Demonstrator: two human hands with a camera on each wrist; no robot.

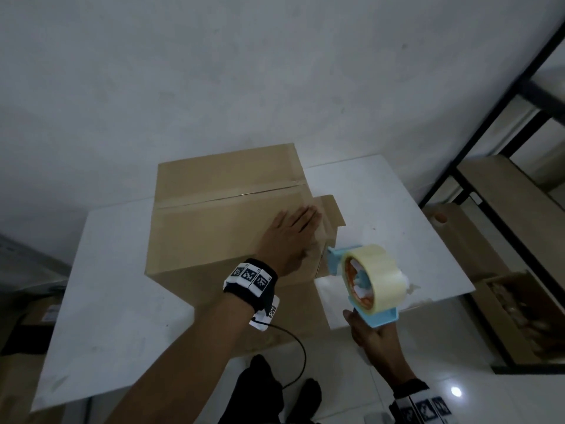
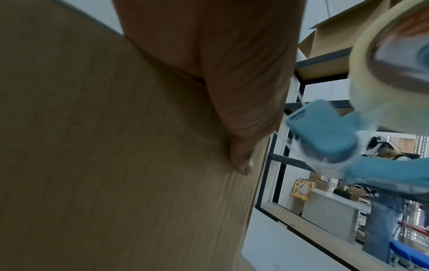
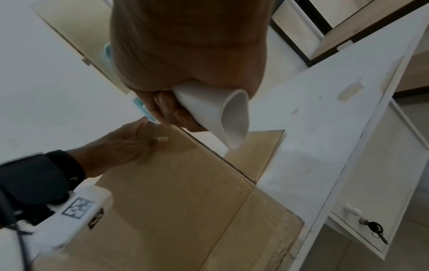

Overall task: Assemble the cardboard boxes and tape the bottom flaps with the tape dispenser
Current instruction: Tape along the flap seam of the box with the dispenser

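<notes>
A brown cardboard box (image 1: 220,215) stands on the white table (image 1: 107,301), its closed flaps facing up with a strip of clear tape (image 1: 232,195) along the middle seam. My left hand (image 1: 290,237) lies flat with straight fingers on the box top near its right edge; the same hand (image 3: 130,144) shows in the right wrist view, pressing the cardboard (image 3: 176,201). My right hand (image 1: 373,335) grips the white handle (image 3: 218,117) of a light-blue tape dispenser (image 1: 363,280) with a roll of clear tape, held just right of the box. The dispenser's blue front (image 2: 325,135) hangs close beside the box edge (image 2: 139,165).
A black metal shelf rack (image 1: 495,117) with wooden boards stands to the right, with an open carton (image 1: 519,313) on the floor beside it. A drawer with a key (image 3: 373,227) sits under the table edge. Another person (image 2: 385,192) works at a far bench.
</notes>
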